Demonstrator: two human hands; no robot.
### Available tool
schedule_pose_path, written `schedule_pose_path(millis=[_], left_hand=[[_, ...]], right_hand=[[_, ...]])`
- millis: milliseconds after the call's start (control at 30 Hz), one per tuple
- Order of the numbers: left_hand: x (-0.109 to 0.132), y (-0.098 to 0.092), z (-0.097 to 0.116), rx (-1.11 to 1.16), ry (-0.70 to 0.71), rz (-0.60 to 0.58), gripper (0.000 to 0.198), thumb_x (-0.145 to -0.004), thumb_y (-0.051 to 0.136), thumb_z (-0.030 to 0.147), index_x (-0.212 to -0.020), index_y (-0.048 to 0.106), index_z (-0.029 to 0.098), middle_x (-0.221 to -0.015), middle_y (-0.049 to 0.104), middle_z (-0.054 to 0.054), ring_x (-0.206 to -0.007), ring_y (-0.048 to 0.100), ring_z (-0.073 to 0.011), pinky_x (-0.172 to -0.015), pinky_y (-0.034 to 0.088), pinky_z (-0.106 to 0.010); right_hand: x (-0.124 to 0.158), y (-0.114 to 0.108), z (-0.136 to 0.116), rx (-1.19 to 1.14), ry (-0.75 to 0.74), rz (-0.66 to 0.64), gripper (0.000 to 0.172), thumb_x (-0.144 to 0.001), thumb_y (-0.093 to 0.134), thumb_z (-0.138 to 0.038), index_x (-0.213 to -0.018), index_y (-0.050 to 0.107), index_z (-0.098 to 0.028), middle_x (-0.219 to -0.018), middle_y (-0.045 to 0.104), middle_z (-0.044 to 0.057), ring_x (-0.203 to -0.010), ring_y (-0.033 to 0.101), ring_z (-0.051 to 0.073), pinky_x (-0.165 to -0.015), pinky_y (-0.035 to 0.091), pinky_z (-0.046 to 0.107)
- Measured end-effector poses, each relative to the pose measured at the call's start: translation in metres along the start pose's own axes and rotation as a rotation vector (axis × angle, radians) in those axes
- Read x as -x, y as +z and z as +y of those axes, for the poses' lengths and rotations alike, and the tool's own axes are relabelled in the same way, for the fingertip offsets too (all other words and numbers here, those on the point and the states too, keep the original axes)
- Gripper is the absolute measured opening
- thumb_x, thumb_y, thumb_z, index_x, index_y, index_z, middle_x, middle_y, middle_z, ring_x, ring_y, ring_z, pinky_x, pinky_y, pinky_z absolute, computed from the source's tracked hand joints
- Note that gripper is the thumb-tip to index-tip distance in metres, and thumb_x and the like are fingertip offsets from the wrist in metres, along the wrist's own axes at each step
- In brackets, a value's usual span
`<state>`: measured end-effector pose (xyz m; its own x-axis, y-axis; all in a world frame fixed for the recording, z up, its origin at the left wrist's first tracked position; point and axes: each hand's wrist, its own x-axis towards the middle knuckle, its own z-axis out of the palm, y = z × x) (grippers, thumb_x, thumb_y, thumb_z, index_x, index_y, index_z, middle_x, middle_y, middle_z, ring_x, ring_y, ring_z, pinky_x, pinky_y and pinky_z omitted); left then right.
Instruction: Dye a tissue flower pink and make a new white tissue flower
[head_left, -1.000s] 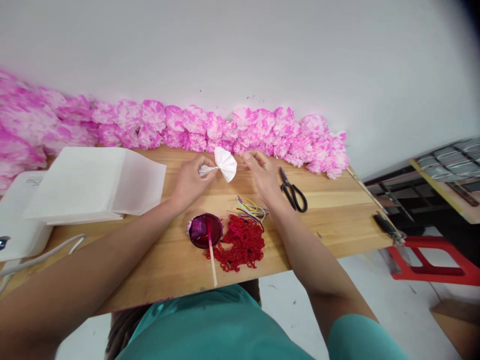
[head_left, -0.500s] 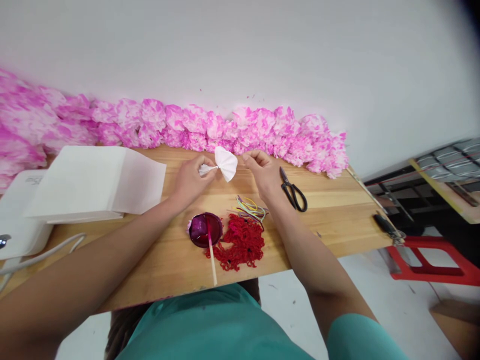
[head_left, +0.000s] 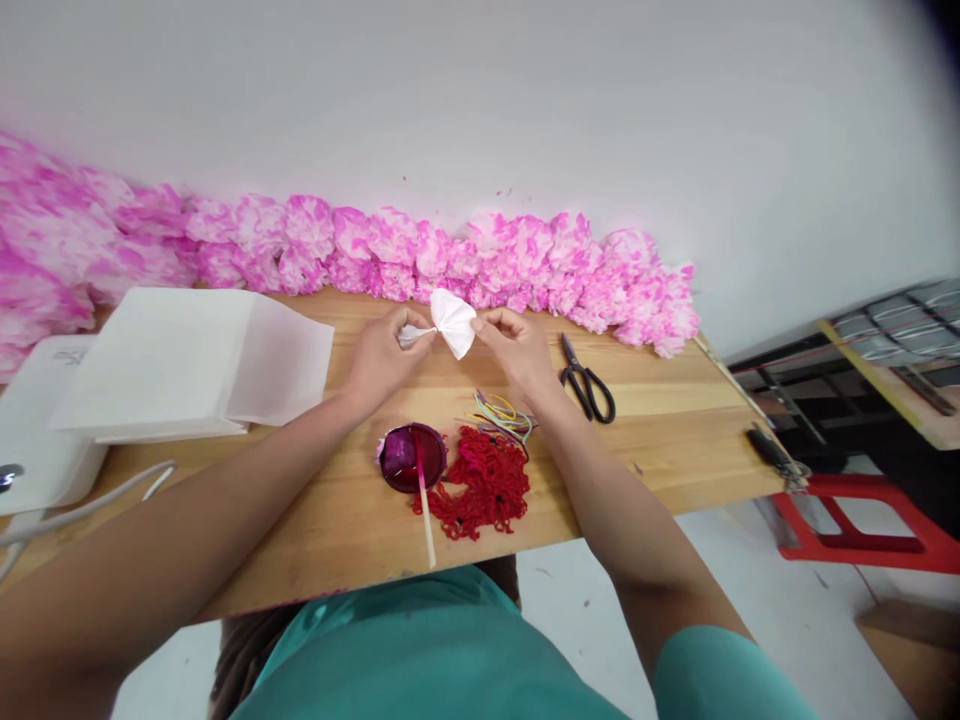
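A white paper piece (head_left: 454, 322), gathered at a narrow waist and fanned out on its right side, is held above the wooden table. My left hand (head_left: 391, 350) pinches its narrow left end. The fingertips of my right hand (head_left: 517, 345) are closed on the right edge of the fan. Below the hands sit a bowl of dark red-purple liquid (head_left: 411, 458) with a stick (head_left: 427, 525) leaning out of it, a pile of red looped yarn (head_left: 491, 485) and some thin coloured strings (head_left: 501, 415).
Black-handled scissors (head_left: 589, 382) lie right of my right hand. Stacked white paper (head_left: 165, 365) rests on a white device (head_left: 71, 480) with a cable at left. Pink-white paper flowers (head_left: 390, 240) line the wall. A red stool (head_left: 870, 525) stands at right.
My right hand has moved slightly left, and its fingertips now meet the fanned edge of the white paper. My left hand keeps its pinch.
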<state>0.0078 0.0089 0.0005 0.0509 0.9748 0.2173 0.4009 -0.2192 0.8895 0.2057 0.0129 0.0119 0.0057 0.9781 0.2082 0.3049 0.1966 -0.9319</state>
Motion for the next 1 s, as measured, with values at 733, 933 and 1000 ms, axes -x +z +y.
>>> schedule_pose_path(millis=[733, 933, 1000], left_hand=[[-0.001, -0.006, 0.006, -0.010, -0.019, 0.034, 0.012, -0.081, 0.064, 0.029, -0.080, 0.063, 0.017, -0.081, 0.069, -0.001, -0.071, 0.056, -0.0148, -0.068, 0.042, -0.026], [0.001, -0.006, 0.007, -0.008, -0.029, 0.032, 0.013, -0.081, 0.063, 0.031, -0.080, 0.063, 0.018, -0.082, 0.070, -0.001, -0.072, 0.057, -0.0156, -0.068, 0.042, -0.026], [0.001, -0.005, 0.006, 0.006, -0.015, 0.020, 0.014, -0.081, 0.063, 0.032, -0.080, 0.062, 0.018, -0.080, 0.069, 0.000, -0.072, 0.057, -0.0157, -0.067, 0.042, -0.026]], right_hand=[[-0.001, 0.001, -0.003, -0.162, 0.096, -0.014, 0.026, -0.073, 0.072, -0.045, -0.076, 0.064, -0.021, -0.074, 0.060, -0.003, -0.069, 0.051, 0.011, -0.068, 0.045, 0.026], [0.002, 0.004, -0.005, -0.250, 0.140, -0.036, 0.028, -0.073, 0.074, -0.047, -0.084, 0.067, -0.022, -0.086, 0.065, -0.001, -0.077, 0.056, 0.012, -0.067, 0.046, 0.025], [0.004, 0.009, -0.004, -0.221, 0.141, -0.102, 0.028, -0.074, 0.075, -0.046, -0.084, 0.067, -0.021, -0.086, 0.067, -0.001, -0.076, 0.057, 0.012, -0.066, 0.045, 0.025]])
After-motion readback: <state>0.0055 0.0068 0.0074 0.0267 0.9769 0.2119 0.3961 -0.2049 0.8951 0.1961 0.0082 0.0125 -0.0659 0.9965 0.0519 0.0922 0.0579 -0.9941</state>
